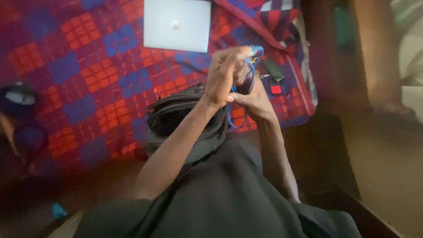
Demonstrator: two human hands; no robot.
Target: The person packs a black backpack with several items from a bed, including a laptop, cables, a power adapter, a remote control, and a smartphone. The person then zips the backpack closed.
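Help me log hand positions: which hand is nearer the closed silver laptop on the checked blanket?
Left. The left hand is raised just below and right of the laptop, gripping the blue cable. The right hand sits lower and farther right, also on the cable.

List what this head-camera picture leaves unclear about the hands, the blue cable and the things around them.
- Blue cable: its ends are hidden inside the left hand and right hand.
- Black bag: contents too dark, partly covered by the left forearm.
- Small black object: blurred, kind unclear.
- Grey laptop: cut off by the top edge.
- Round object: blurred, at the left edge.
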